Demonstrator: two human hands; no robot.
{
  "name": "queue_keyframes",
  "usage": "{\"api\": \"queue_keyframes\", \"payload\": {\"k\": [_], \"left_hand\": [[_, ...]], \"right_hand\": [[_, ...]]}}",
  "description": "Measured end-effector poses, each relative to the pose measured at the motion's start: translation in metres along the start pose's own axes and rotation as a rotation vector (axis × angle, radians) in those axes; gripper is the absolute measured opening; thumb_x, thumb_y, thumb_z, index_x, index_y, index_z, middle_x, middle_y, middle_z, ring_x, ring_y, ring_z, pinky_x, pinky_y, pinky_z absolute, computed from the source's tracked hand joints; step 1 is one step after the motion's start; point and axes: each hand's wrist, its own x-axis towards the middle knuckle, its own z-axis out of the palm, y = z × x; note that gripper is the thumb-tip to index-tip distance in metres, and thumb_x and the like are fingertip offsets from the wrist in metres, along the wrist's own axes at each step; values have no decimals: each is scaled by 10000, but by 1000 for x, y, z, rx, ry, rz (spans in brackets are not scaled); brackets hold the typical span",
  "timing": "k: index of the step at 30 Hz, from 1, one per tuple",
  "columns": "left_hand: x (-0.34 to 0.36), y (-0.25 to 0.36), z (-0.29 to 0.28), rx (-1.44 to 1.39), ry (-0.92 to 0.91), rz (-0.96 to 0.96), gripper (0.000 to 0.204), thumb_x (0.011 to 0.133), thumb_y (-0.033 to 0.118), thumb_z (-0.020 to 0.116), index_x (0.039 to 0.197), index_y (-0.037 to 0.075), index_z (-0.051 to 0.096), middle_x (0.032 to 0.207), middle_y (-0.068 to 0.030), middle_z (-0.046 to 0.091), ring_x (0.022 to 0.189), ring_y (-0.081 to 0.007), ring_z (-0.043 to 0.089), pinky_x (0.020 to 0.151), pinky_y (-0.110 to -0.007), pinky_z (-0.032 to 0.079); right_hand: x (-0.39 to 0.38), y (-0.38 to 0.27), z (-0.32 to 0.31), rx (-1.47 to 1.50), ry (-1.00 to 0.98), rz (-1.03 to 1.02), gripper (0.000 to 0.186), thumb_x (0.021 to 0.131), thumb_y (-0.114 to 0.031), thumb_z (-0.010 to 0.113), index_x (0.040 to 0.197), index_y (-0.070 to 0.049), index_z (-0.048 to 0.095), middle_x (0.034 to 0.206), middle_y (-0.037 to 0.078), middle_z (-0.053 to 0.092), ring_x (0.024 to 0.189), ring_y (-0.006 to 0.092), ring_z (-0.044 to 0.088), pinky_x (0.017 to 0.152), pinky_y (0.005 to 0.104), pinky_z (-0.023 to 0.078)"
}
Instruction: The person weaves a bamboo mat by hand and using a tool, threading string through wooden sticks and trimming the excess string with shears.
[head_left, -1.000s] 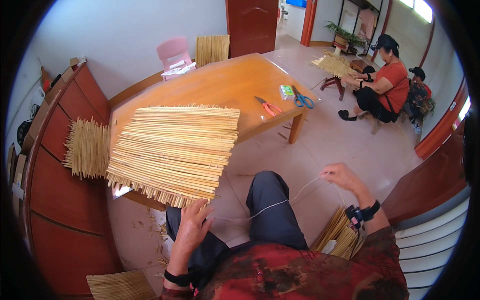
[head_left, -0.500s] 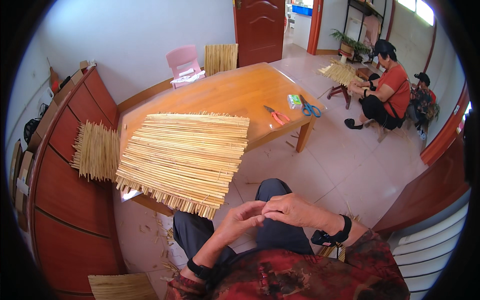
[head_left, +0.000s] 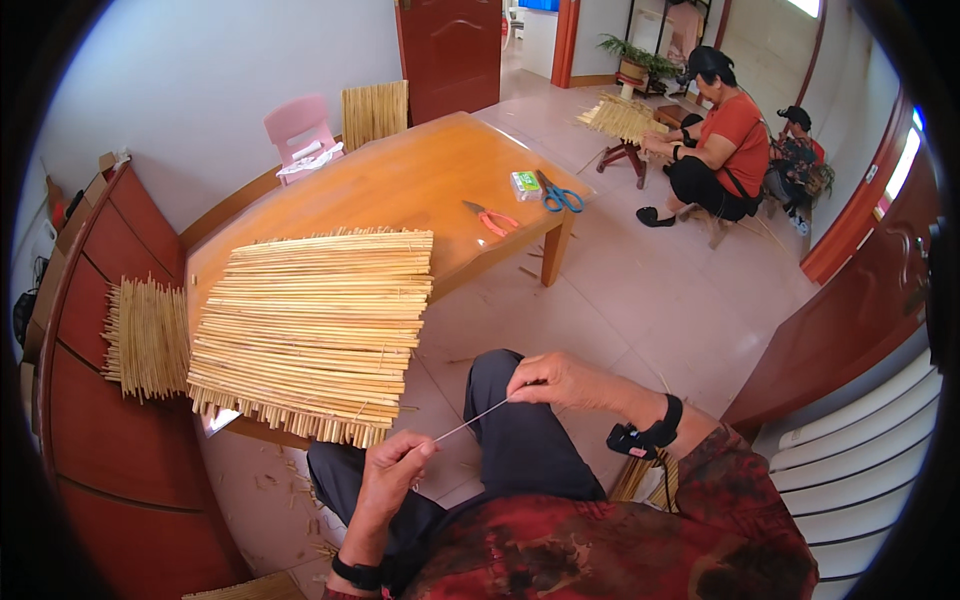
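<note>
Between my hands a thin pale string (head_left: 470,418) is stretched taut over my lap. My left hand (head_left: 392,468) pinches its lower end, and my right hand (head_left: 550,382) pinches the other end higher and to the right. Just beyond my knees, a mat of straw-coloured reed stalks (head_left: 310,325) lies on the wooden table (head_left: 400,185), its near end jutting past the edge. Neither hand touches the mat. Further along the tabletop are red-handled pliers (head_left: 491,218), blue-handled scissors (head_left: 560,195) and a small clear box with green (head_left: 525,186).
A bundle of stalks (head_left: 146,338) leans against the red-brown cabinet (head_left: 130,440) at left. Behind the table stand a pink chair (head_left: 300,132) and another reed mat (head_left: 375,116). At right, a person in a red shirt (head_left: 735,135) works on stalks. A white radiator (head_left: 860,470) is near my right side.
My hands, close together before, have moved apart, drawing the string out between them. My left hand has gone lower and left. The whole view has shifted, with the table now further left.
</note>
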Motion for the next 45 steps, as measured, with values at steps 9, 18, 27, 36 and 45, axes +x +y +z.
{"api": "queue_keyframes", "payload": {"k": [9,18,27,36,45], "left_hand": [[-13,-16,-3,11,25,-56,135,852,152,617,839,24,658,604,47,502,503,-16,394,453,-167,307],[-27,-16,-7,162,-88,-136,171,868,172,586,881,13,650,697,29,542,611,-26,441,524,-184,364],[-44,-24,-1,-6,-223,-14,179,891,142,557,915,-25,617,795,7,582,767,-53,495,706,-218,415],[-58,-25,-13,54,-323,-63,143,873,103,575,917,-27,614,835,-18,622,762,-74,532,696,-238,437],[-93,-38,-66,753,188,213,90,811,75,615,846,-8,606,712,-100,588,638,-195,571,593,-280,455]], "right_hand": [[-12,8,-14,-67,117,20,114,836,-119,596,877,-20,634,771,47,604,688,138,551,634,250,428],[12,-7,14,597,400,289,89,812,-49,616,850,8,559,726,96,613,588,137,604,533,225,506],[24,-29,38,753,453,184,85,822,15,565,896,19,523,813,150,607,713,255,656,607,328,569],[46,-50,28,1139,488,-107,435,831,-27,568,1219,17,376,864,93,560,847,236,612,743,380,547],[36,-32,-87,1245,467,-359,576,851,18,508,1355,48,230,995,92,504,925,178,533,833,323,490]]}}
